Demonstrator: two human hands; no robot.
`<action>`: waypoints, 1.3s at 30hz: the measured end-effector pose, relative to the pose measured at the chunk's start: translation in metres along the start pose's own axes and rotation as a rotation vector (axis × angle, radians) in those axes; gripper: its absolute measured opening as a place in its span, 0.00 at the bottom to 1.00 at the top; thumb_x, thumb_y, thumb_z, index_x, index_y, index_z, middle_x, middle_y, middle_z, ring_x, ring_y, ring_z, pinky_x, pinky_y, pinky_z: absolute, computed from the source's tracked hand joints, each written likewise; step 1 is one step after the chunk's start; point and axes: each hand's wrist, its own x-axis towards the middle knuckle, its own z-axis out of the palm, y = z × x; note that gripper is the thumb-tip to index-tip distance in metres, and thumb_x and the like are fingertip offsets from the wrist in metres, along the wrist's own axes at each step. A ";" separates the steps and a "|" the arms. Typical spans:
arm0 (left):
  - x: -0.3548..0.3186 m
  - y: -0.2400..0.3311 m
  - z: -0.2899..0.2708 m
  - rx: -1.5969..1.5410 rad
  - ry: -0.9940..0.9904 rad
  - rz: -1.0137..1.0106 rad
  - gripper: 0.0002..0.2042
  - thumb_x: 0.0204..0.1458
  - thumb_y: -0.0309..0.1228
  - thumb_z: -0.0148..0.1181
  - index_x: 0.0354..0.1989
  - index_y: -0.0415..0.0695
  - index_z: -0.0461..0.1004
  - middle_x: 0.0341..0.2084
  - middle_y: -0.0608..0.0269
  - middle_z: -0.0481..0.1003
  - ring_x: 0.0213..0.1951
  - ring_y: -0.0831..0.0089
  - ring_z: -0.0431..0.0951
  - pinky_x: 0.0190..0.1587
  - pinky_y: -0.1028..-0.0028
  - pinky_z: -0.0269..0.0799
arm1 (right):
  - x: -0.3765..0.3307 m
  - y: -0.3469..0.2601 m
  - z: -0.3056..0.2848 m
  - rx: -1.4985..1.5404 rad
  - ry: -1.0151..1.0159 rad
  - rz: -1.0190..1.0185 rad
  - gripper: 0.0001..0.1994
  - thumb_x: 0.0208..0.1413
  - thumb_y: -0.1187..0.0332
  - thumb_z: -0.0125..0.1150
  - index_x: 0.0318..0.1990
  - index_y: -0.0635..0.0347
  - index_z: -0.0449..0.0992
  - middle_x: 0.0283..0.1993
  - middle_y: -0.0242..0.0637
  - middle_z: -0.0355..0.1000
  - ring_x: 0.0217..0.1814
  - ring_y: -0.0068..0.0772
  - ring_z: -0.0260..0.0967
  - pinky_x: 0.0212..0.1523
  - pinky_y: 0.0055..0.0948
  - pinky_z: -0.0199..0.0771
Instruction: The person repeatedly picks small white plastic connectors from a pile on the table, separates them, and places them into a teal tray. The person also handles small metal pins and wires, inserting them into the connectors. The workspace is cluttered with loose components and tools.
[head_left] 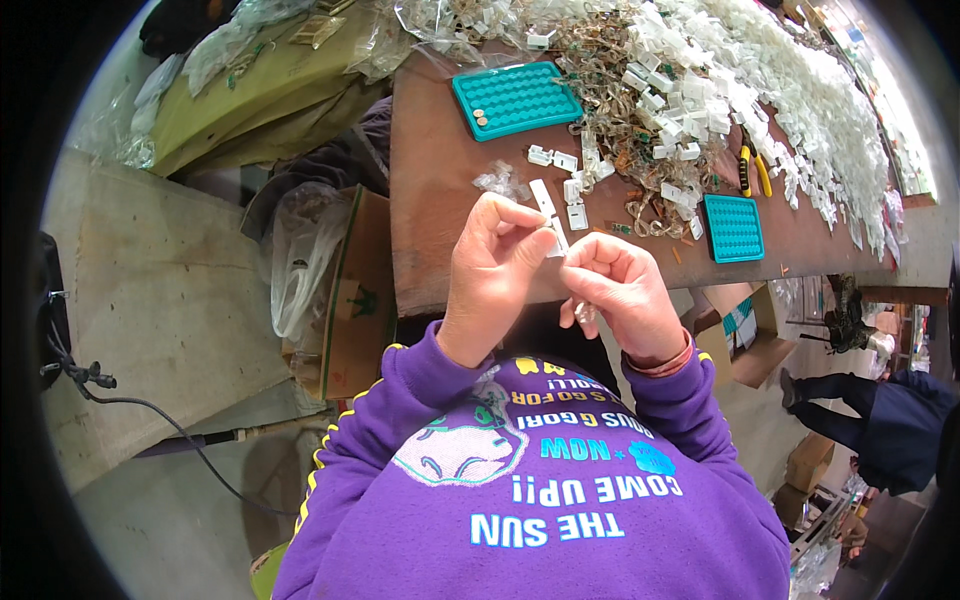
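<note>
At frame centre, a small white plastic clip (556, 237) is pinched between the fingertips of the left hand (493, 262) and right hand (622, 290), raised above the brown table edge (420, 270), seemingly for close handling. Glossy, blocky white clips (760, 90) are heaped upper right beside a ridged teal tray (514, 98).

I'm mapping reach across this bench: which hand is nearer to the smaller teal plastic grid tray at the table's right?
Right. The right hand is just below and left of the smaller teal plastic grid tray; the left hand lies farther left, beyond the right one.
</note>
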 end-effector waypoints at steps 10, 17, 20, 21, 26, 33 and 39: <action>-0.006 -0.003 0.015 -0.056 0.110 -0.055 0.06 0.60 0.22 0.57 0.40 0.42 0.65 0.35 0.64 0.73 0.38 0.80 0.74 0.42 0.78 0.72 | -0.005 0.001 0.003 -0.344 0.060 -0.151 0.03 0.59 0.78 0.59 0.39 0.67 0.74 0.30 0.27 0.73 0.25 0.10 0.68 0.23 0.14 0.68; -0.004 -0.008 0.015 -0.021 0.168 -0.055 0.05 0.60 0.22 0.57 0.39 0.40 0.66 0.33 0.63 0.74 0.34 0.79 0.76 0.38 0.77 0.74 | 0.004 0.010 0.008 -0.562 0.216 -0.388 0.05 0.55 0.78 0.62 0.38 0.68 0.76 0.31 0.32 0.76 0.29 0.16 0.72 0.30 0.19 0.72; -0.005 -0.012 0.016 0.207 0.199 0.059 0.06 0.57 0.22 0.59 0.39 0.40 0.67 0.33 0.61 0.75 0.35 0.76 0.77 0.39 0.75 0.74 | 0.003 0.011 0.013 -0.754 0.301 -0.524 0.05 0.52 0.78 0.63 0.36 0.68 0.77 0.30 0.37 0.76 0.30 0.23 0.74 0.33 0.22 0.73; -0.005 -0.013 0.016 0.231 0.199 0.116 0.07 0.57 0.22 0.60 0.39 0.40 0.68 0.33 0.60 0.75 0.35 0.74 0.77 0.40 0.75 0.74 | 0.004 0.011 0.015 -0.775 0.333 -0.529 0.04 0.52 0.79 0.63 0.35 0.69 0.77 0.30 0.37 0.76 0.30 0.22 0.74 0.33 0.21 0.73; -0.006 -0.014 0.013 0.399 0.180 0.309 0.09 0.54 0.21 0.62 0.39 0.39 0.68 0.33 0.56 0.75 0.35 0.66 0.78 0.39 0.72 0.74 | 0.005 0.012 0.024 -0.822 0.399 -0.640 0.03 0.51 0.81 0.61 0.34 0.69 0.77 0.30 0.36 0.76 0.30 0.21 0.73 0.33 0.21 0.74; -0.006 -0.015 0.008 0.396 0.135 0.322 0.08 0.55 0.20 0.60 0.38 0.40 0.67 0.34 0.56 0.74 0.36 0.67 0.78 0.39 0.72 0.74 | 0.006 0.009 0.015 -0.801 0.355 -0.592 0.02 0.53 0.81 0.61 0.33 0.70 0.77 0.30 0.34 0.75 0.29 0.20 0.72 0.32 0.20 0.73; -0.005 -0.017 0.009 -0.172 0.150 -0.036 0.06 0.60 0.25 0.57 0.41 0.42 0.66 0.37 0.61 0.75 0.39 0.76 0.76 0.42 0.76 0.72 | 0.011 0.020 0.016 -0.541 0.238 -0.430 0.02 0.59 0.80 0.58 0.35 0.70 0.76 0.29 0.31 0.73 0.30 0.17 0.71 0.29 0.17 0.70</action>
